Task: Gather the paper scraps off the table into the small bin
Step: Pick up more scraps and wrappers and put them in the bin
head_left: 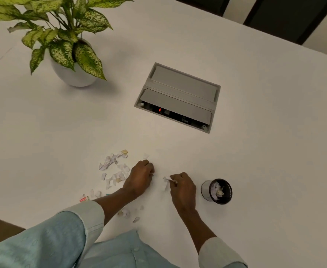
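Observation:
Several torn paper scraps (113, 167) lie scattered on the white table (255, 151), mostly left of my hands. A few more scraps (128, 212) sit near my left forearm. My left hand (140, 176) rests curled on the table beside the pile, fingers closed; a sliver of paper shows at its fingertips. My right hand (182, 187) pinches a white paper scrap (166, 182) just above the tabletop. The small black mesh bin (216, 191) stands to the right of my right hand, with several scraps inside it.
A potted plant (69, 70) in a white pot stands at the back left. A grey recessed socket box (178, 97) with a partly open lid sits mid-table. The table's right edge runs near the frame's right side; the front left corner is near my left sleeve.

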The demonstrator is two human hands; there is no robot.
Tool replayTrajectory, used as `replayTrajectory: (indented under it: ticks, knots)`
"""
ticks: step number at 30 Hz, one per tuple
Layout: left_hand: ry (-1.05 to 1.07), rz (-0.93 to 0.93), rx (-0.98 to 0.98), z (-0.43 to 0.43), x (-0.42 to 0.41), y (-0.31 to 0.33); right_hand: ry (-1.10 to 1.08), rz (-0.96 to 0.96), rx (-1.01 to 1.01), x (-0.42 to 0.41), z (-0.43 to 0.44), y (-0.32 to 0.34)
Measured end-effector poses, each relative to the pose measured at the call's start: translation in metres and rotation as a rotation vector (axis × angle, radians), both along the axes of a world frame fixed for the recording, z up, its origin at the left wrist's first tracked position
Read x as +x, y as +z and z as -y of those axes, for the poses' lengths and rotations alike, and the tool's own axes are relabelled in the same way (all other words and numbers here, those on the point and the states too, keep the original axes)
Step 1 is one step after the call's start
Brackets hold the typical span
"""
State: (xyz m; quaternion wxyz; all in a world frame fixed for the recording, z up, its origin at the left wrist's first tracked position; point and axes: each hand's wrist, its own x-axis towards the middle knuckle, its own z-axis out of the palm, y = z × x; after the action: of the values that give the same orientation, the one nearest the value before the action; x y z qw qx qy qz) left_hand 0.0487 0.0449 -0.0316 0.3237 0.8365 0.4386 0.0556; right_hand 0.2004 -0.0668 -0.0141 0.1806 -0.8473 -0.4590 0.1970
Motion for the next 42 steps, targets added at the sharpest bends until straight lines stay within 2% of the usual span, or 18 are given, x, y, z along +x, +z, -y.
replayTrajectory:
  ticks: [6, 10, 16, 26, 31, 36, 39, 42]
  knots:
    - [0.154, 0.231, -0.192, 0.037, 0.07, 0.03, -0.295, -0.011, 0.116, 0.034, 0.046, 0.036]
    - [0.063, 0.32, -0.251, 0.063, 0.116, 0.051, -0.488, 0.016, 0.163, 0.06, 0.069, 0.051]
    - [-0.026, 0.306, -0.32, 0.088, 0.168, 0.064, -0.653, 0.011, 0.087, 0.093, 0.087, 0.055]
    - [-0.096, 0.225, -0.328, 0.096, 0.193, 0.06, -0.604, -0.12, 0.042, 0.111, 0.099, 0.053]
    - [-0.154, 0.207, -0.234, 0.087, 0.176, 0.062, -0.566, -0.097, 0.055, 0.107, 0.099, 0.055]
    - [-0.153, 0.137, -0.109, 0.064, 0.125, 0.052, -0.495, -0.061, 0.147, 0.087, 0.087, 0.054]
    - [-0.164, 0.028, -0.04, 0.048, 0.075, 0.039, -0.385, -0.127, 0.231, 0.067, 0.077, 0.049]
    - [-0.131, -0.066, 0.046, 0.038, 0.015, 0.026, -0.239, -0.181, 0.212, 0.041, 0.068, 0.038]
